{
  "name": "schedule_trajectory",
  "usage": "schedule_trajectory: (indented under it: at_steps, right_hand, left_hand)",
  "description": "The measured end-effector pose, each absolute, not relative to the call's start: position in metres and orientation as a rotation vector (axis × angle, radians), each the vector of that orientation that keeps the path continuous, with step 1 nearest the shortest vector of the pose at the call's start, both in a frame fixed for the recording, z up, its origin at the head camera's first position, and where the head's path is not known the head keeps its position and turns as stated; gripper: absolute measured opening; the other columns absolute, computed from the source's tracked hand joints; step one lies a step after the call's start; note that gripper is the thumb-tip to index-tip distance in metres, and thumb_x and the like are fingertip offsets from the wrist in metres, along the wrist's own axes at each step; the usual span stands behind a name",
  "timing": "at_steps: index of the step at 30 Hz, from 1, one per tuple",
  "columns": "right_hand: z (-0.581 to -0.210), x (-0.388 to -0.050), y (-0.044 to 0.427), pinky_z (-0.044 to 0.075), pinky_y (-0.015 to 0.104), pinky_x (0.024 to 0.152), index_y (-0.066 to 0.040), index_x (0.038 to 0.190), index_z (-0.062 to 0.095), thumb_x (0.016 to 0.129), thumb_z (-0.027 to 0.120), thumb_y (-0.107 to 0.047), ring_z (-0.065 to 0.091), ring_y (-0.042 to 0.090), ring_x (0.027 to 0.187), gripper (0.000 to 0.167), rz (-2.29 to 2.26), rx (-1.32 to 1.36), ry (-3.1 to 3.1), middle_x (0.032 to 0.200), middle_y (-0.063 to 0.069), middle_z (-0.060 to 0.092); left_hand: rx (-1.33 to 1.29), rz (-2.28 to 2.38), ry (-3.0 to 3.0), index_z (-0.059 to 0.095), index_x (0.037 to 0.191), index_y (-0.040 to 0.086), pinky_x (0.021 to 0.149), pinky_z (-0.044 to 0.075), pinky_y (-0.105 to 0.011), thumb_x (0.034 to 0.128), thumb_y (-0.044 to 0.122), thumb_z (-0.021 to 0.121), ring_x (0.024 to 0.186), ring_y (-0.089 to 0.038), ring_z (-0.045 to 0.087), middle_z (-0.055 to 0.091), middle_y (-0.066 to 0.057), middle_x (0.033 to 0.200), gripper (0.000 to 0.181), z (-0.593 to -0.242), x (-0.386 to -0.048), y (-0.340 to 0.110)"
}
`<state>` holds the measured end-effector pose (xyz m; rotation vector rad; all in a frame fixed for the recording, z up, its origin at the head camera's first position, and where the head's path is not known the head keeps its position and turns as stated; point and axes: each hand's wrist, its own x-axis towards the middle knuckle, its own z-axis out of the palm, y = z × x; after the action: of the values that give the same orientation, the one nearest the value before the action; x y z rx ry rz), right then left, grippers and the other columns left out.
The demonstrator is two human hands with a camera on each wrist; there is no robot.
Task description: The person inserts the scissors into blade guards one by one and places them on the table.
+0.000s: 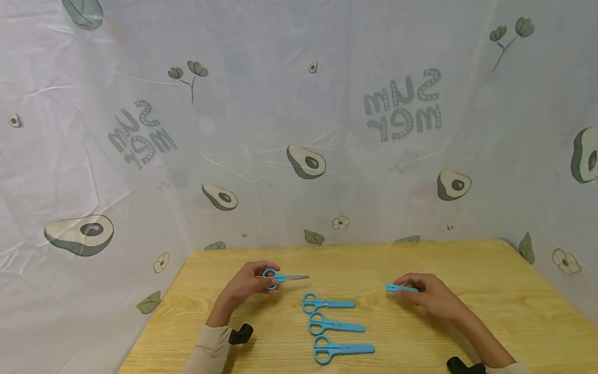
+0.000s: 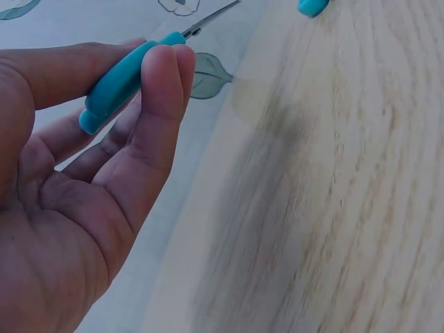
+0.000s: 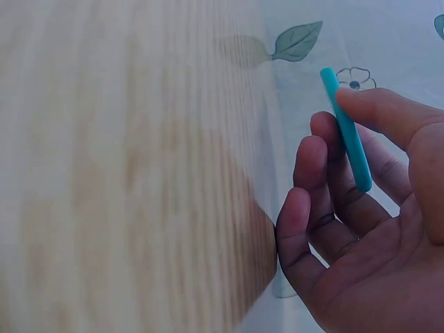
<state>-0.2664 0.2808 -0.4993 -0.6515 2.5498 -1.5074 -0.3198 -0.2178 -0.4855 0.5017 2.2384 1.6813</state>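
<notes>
My left hand [image 1: 249, 283] pinches a pair of blue-handled scissors [image 1: 280, 278] by the handles, its bare metal blades pointing right. In the left wrist view the scissors' handle [image 2: 118, 83] sits between thumb and fingers. Off to the right, my right hand [image 1: 432, 295] pinches a blue blade cover [image 1: 394, 288], seen edge-on as a slim blue strip [image 3: 349, 132] in the right wrist view. Between the hands three pairs of blue scissors lie in a column with covered blades: the far pair [image 1: 334, 304], the middle pair [image 1: 338, 326] and the near pair [image 1: 345, 349].
The wooden table [image 1: 374, 265] meets a pale curtain [image 1: 261, 104] printed with avocados and leaves, which hangs behind it and at both sides. A black wrist camera [image 1: 240, 334] sits on the left sleeve, another black camera [image 1: 464, 366] at the right wrist.
</notes>
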Motion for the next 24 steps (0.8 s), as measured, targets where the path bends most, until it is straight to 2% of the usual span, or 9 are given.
schedule_trajectory:
  at_steps: [5,13,24]
  right_hand:
    - [-0.5,-0.263,0.285,0.058,0.029,0.07,0.007,0.13,0.069,0.108,0.066,-0.016,0.066,0.009,0.084,0.033,-1.496,-0.646,2.551,0.108,0.009,0.075]
    - [-0.498,-0.254,0.287,0.06,0.029,0.071,0.006,0.13,0.069,0.108,0.067,-0.019,0.069,0.01,0.087,0.033,-1.492,-0.602,2.553,0.109,0.013,0.076]
    - [-0.5,-0.251,0.291,0.059,0.028,0.071,0.007,0.131,0.069,0.108,0.066,-0.018,0.067,0.009,0.085,0.034,-1.503,-0.603,2.516,0.107,0.009,0.076]
  left_hand:
    - [0.492,1.708,2.201,0.054,0.143,-0.016,0.084,0.067,-0.038,0.1028,0.009,0.072,0.093,-0.018,0.074,0.064,-0.002,0.101,0.05,-0.484,-0.315,-0.223]
    - [0.475,1.707,2.199,0.054,0.143,-0.014,0.085,0.066,-0.036,0.1023,0.012,0.074,0.103,-0.032,0.078,0.064,-0.002,0.101,0.053,-0.485,-0.31,-0.231]
    - [0.491,1.726,2.162,0.051,0.145,-0.016,0.084,0.066,-0.032,0.103,0.012,0.073,0.102,-0.023,0.079,0.064,0.0,0.1,0.055,-0.482,-0.307,-0.236]
